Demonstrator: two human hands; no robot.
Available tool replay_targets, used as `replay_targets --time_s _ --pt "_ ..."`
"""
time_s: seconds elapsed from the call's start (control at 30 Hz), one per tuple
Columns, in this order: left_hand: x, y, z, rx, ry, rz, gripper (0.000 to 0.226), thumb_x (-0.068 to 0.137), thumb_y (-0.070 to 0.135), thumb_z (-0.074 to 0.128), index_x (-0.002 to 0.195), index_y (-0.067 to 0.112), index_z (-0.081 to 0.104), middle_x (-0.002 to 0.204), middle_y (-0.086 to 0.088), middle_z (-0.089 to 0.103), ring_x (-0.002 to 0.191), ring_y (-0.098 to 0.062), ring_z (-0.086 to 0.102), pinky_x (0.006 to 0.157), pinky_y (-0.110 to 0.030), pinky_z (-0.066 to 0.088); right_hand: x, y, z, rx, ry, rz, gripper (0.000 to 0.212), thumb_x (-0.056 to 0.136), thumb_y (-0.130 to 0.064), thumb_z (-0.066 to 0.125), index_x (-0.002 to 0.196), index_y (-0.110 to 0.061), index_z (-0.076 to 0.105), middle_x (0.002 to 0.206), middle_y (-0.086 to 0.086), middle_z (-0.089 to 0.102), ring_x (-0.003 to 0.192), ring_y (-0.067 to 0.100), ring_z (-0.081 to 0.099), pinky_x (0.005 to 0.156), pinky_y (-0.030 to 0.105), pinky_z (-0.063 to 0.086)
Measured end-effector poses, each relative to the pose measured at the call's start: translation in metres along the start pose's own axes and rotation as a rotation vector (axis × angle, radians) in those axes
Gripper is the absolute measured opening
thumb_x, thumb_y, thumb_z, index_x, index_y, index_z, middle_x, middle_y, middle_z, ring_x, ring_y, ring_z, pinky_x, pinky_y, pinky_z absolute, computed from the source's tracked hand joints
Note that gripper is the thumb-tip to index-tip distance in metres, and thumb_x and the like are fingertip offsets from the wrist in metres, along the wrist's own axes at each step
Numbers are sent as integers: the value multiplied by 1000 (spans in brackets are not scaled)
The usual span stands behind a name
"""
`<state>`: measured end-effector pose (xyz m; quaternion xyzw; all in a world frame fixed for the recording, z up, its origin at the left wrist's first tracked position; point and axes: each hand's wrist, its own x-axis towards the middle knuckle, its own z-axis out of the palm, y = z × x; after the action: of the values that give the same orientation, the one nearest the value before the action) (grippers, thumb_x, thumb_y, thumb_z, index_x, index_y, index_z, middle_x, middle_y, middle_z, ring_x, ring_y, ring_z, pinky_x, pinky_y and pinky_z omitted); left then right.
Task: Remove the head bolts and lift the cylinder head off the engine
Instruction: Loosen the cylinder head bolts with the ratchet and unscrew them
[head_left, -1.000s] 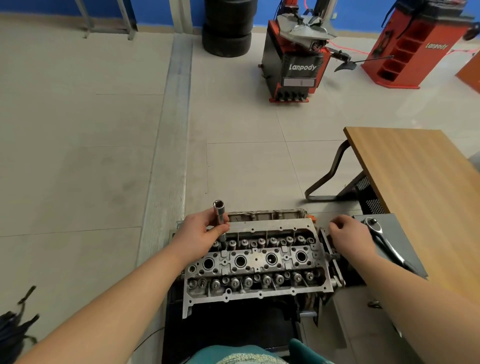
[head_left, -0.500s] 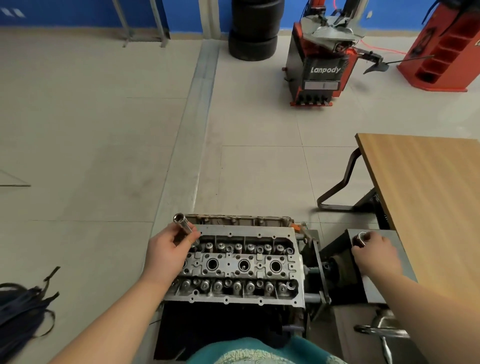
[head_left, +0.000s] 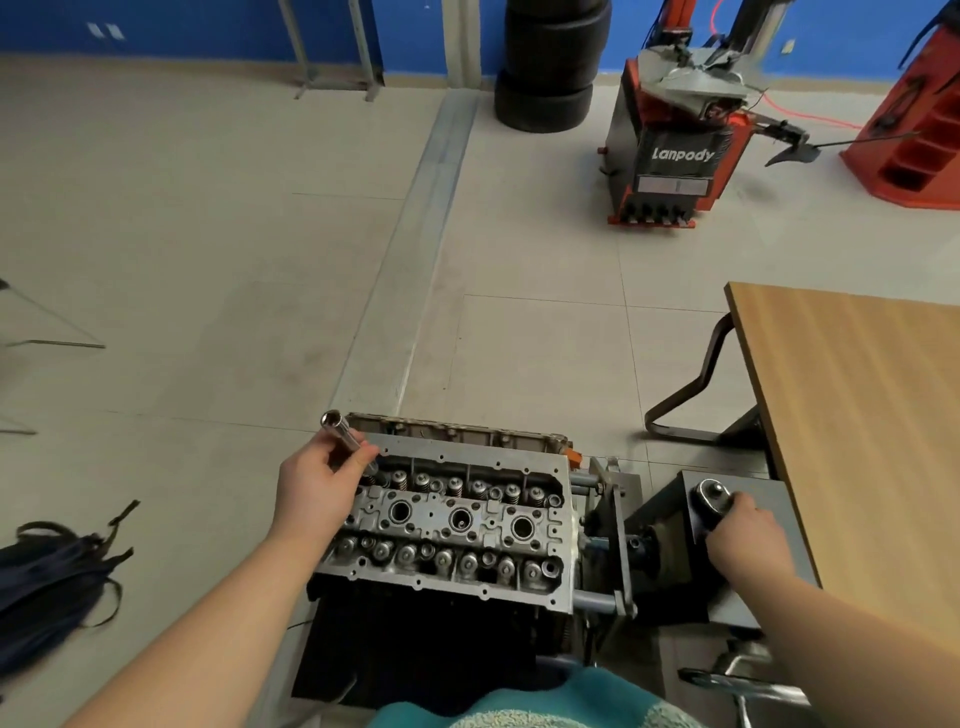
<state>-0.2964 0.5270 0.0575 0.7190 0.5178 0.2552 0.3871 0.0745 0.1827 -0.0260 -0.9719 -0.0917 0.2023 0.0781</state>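
Observation:
The grey cylinder head (head_left: 457, 519) sits on the dark engine block on a stand, valve springs and three spark plug wells facing up. My left hand (head_left: 317, 493) rests at the head's far left corner and grips a long chrome socket (head_left: 345, 439), tilted up and to the left, its lower end at the head's left end. My right hand (head_left: 748, 535) lies on the grey box to the right of the engine and grips the ratchet wrench (head_left: 711, 493), whose round chrome head shows above my fingers.
A wooden table (head_left: 857, 415) stands at the right, just behind the grey box (head_left: 769, 592). A dark bag (head_left: 52, 582) lies on the floor at the left. A red tyre machine (head_left: 680, 145), stacked tyres (head_left: 545, 67) and a red cabinet stand far back. A metal handle (head_left: 737, 680) pokes out lower right.
My right hand moved from the head's right end to the grey box and closed round the ratchet. My left hand tilted the socket leftward. The view shifted left.

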Motion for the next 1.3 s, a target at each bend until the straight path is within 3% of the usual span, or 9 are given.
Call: replay_targets --time_s 0.1,0.27,0.57,0.73,0.8,0.9,1.0,1.1,1.3 --pt "-3 -2 0 -1 -7 -8 7 90 35 79 90 33 72 81 23 73 76 7 66 68 -21 48 -2 -2 -4 -48 -20 -33 28 92 -1 57 120 -5 52 99 12 55 90 35 56 76 40 48" --pt "-3 -1 0 10 -22 6 7 90 36 79 89 35 72 83 15 73 79 3 67 69 -19 47 -17 -14 -6 -85 -38 -84 16 94 -1 54 104 -12 48 84 1 46 73 21 49 71 36 44" --pt "4 -12 -4 28 -75 50 9 88 37 81 86 35 72 81 11 73 79 -3 66 70 -22 48 -57 -87 -18 59 -57 -131 19 94 -7 61 110 -15 55 100 5 61 87 25 57 73 32 45" --pt "14 -16 -5 19 -158 78 9 88 40 79 89 34 72 85 13 73 86 -2 67 73 -22 48 -90 -176 -49 202 -30 -282 23 92 -9 61 112 -20 57 91 0 61 74 16 58 58 27 43" --pt "16 -16 -5 28 -197 111 10 88 41 79 85 38 70 82 17 71 85 0 66 71 -21 48 -109 -217 -65 331 -101 -356 25 94 -6 58 116 -18 62 91 3 67 74 17 62 56 26 47" --pt "19 -19 -5 34 -260 162 14 87 44 78 84 38 66 82 23 68 78 4 64 71 -25 52 -146 -268 -88 689 -425 -435 20 92 -6 64 110 -12 71 95 7 75 76 22 65 62 31 53" --pt "26 -21 -7 11 -324 202 14 88 46 75 85 36 65 87 26 68 80 3 65 74 -31 57 -187 -305 -99 789 -700 -550 29 94 -37 69 101 -9 67 81 10 66 64 22 54 57 35 44" --pt "32 -21 -10 14 -352 226 19 87 49 73 82 35 61 84 24 68 77 1 64 71 -33 57 -221 -332 -97 644 -712 -652 42 98 -56 61 97 -14 63 74 6 59 57 17 45 52 31 34" --pt "35 -22 -11 -8 -428 296 25 88 52 64 79 32 51 82 14 61 72 -7 57 70 -37 54 -241 -352 -85 526 -658 -632 40 105 -42 56 107 -3 62 71 6 56 52 14 42 46 26 31"
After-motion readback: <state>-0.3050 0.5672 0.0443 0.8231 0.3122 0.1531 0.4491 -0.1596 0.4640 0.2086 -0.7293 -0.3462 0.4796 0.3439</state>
